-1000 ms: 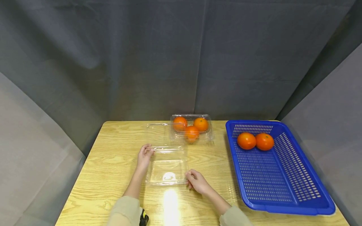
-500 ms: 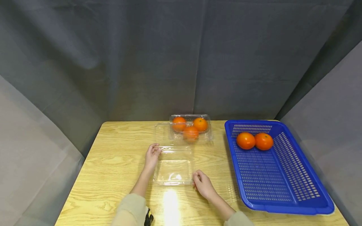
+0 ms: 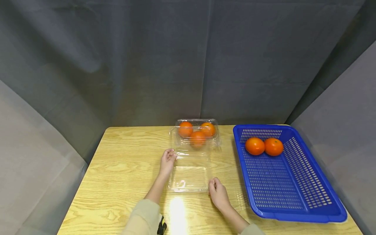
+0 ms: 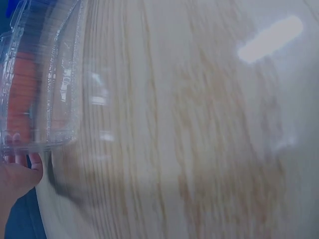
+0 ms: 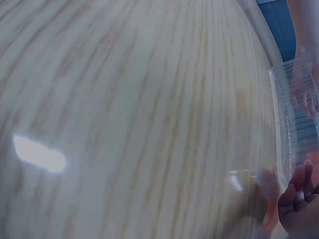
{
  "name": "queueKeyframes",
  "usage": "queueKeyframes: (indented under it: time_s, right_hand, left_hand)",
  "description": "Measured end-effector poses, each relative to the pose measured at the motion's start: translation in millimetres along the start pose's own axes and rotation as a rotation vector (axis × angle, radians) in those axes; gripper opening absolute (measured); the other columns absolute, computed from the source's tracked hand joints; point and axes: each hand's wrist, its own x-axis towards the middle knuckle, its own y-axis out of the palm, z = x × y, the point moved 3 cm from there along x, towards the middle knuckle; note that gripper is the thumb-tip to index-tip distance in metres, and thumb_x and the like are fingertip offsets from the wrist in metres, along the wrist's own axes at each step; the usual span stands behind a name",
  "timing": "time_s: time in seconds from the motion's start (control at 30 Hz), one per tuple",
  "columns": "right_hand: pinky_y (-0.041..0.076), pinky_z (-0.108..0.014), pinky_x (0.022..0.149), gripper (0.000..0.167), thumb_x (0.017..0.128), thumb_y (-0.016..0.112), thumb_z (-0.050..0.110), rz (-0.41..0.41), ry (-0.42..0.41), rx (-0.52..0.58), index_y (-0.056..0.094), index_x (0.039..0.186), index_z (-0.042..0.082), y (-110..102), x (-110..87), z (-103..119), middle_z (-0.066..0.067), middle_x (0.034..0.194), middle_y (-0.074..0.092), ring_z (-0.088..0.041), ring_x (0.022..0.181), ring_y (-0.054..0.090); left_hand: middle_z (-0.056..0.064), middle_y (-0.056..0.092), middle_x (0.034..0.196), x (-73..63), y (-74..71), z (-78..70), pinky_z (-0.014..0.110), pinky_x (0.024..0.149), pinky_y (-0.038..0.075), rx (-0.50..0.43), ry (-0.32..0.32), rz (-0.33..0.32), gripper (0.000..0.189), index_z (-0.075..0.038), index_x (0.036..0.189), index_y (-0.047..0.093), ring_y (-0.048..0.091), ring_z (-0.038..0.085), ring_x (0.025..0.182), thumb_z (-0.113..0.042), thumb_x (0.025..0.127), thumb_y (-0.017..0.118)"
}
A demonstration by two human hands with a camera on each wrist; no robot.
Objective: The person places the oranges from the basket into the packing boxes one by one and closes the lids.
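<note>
A clear plastic clamshell container (image 3: 189, 178) with its lid folded back lies in front of me, wood grain showing through it. My left hand (image 3: 167, 161) pinches its left edge near the hinge; the left wrist view shows the fingers of the left hand (image 4: 22, 174) at the plastic rim. At the front right corner, my right hand (image 3: 218, 195) holds the edge with curled fingers, and the right wrist view has that hand (image 5: 301, 204) low at the right. Behind, a second clear container (image 3: 216, 125) holds three orange fruits (image 3: 198, 139), partly overlapped by the lid.
On the right stands a blue plastic basket (image 3: 240, 163) with two orange fruits (image 3: 255, 146) at its far left. Everything rests on a wooden table (image 3: 117, 182). A grey curtain (image 3: 158, 65) hangs behind its far edge.
Both hands have slid the open clamshell container to the right, so its lid now overlaps the filled container more. The fruits and basket stay where they were.
</note>
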Motion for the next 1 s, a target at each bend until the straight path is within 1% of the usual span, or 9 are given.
queueKeyframes:
  time_s: [0.03, 0.1, 0.2, 0.4, 0.5, 0.63, 0.7, 0.87, 1.0]
  right_hand:
    - [0.032, -0.023, 0.045, 0.024, 0.097, 0.038, 0.015, -0.019, 0.0, -0.005, 0.044, 0.074, 0.008, -0.9, -0.3, -1.0, 0.0, 0.057, 0.049, -0.008, 0.045, 0.037]
    - [0.03, -0.023, 0.045, 0.025, 0.097, 0.038, 0.014, -0.04, -0.001, -0.011, 0.042, 0.073, 0.007, -3.3, -1.7, -1.9, 0.001, 0.055, 0.045, -0.009, 0.045, 0.035]
    - [0.028, -0.023, 0.044, 0.025, 0.096, 0.038, 0.014, -0.074, 0.001, -0.021, 0.04, 0.072, 0.008, -6.2, -3.2, -3.9, 0.002, 0.054, 0.039, -0.009, 0.045, 0.031]
    - [0.026, -0.023, 0.045, 0.025, 0.096, 0.038, 0.014, -0.132, 0.0, -0.056, 0.04, 0.072, 0.007, -10.4, -3.1, -9.6, 0.003, 0.055, 0.032, -0.008, 0.046, 0.027]
    - [0.026, -0.023, 0.044, 0.026, 0.096, 0.037, 0.015, -0.141, 0.009, -0.047, 0.039, 0.072, 0.007, -12.5, -2.5, -11.3, 0.003, 0.054, 0.032, -0.008, 0.045, 0.026]
    - [0.026, -0.023, 0.044, 0.027, 0.097, 0.036, 0.014, -0.149, 0.022, -0.049, 0.037, 0.071, 0.008, -15.2, -1.3, -13.1, 0.001, 0.054, 0.036, -0.008, 0.044, 0.028]
    - [0.027, -0.024, 0.044, 0.026, 0.097, 0.036, 0.014, -0.153, 0.025, -0.059, 0.038, 0.072, 0.008, -15.9, -0.6, -14.1, 0.001, 0.054, 0.039, -0.01, 0.045, 0.03]
    - [0.03, -0.026, 0.045, 0.025, 0.097, 0.037, 0.015, -0.166, 0.042, -0.063, 0.041, 0.073, 0.007, -16.7, 0.6, -16.7, 0.0, 0.055, 0.043, -0.012, 0.046, 0.035]
    - [0.03, -0.026, 0.044, 0.026, 0.097, 0.037, 0.016, -0.167, 0.055, -0.054, 0.042, 0.073, 0.006, -17.2, 0.9, -17.7, 0.0, 0.055, 0.044, -0.01, 0.045, 0.036]
  left_hand:
    - [0.024, 0.052, 0.094, 1.8, 1.7, 4.4, 0.042, 0.079, 0.046, 0.002, 0.004, -0.001, 0.03, 0.013, 0.116, 0.041, 0.053, 0.022, 0.079, 0.006, 0.088, 0.048]
    - [0.021, 0.053, 0.095, 5.6, 4.5, 13.4, 0.045, 0.081, 0.046, 0.011, 0.007, 0.0, 0.031, 0.012, 0.118, 0.041, 0.053, 0.028, 0.082, 0.004, 0.088, 0.049]
    - [0.019, 0.055, 0.093, 7.7, 9.9, 20.3, 0.043, 0.079, 0.047, 0.021, 0.023, -0.019, 0.031, 0.011, 0.117, 0.043, 0.054, 0.03, 0.082, 0.004, 0.088, 0.05]
    - [0.013, 0.055, 0.088, 7.0, 19.2, 21.8, 0.041, 0.078, 0.048, 0.01, 0.027, -0.037, 0.028, 0.011, 0.114, 0.044, 0.053, 0.036, 0.085, 0.004, 0.088, 0.05]
    - [0.017, 0.055, 0.092, 8.6, 22.2, 24.5, 0.046, 0.081, 0.046, -0.017, 0.006, -0.031, 0.028, 0.011, 0.115, 0.045, 0.051, 0.043, 0.09, 0.003, 0.089, 0.05]
    - [0.023, 0.054, 0.095, 10.2, 25.7, 26.4, 0.051, 0.082, 0.044, -0.011, 0.003, -0.015, 0.031, 0.012, 0.118, 0.043, 0.05, 0.048, 0.092, 0.001, 0.089, 0.05]
    - [0.021, 0.054, 0.094, 10.0, 27.2, 26.2, 0.051, 0.082, 0.045, 0.0, 0.0, -0.02, 0.032, 0.012, 0.119, 0.043, 0.051, 0.047, 0.091, 0.0, 0.09, 0.05]
    - [0.01, 0.055, 0.091, 8.7, 30.2, 25.7, 0.046, 0.083, 0.046, 0.03, -0.017, -0.031, 0.033, 0.008, 0.12, 0.044, 0.053, 0.042, 0.09, -0.003, 0.09, 0.05]
    - [0.008, 0.053, 0.092, 8.4, 31.4, 25.1, 0.045, 0.083, 0.046, 0.025, -0.02, -0.019, 0.032, 0.006, 0.12, 0.044, 0.053, 0.043, 0.092, -0.003, 0.09, 0.049]
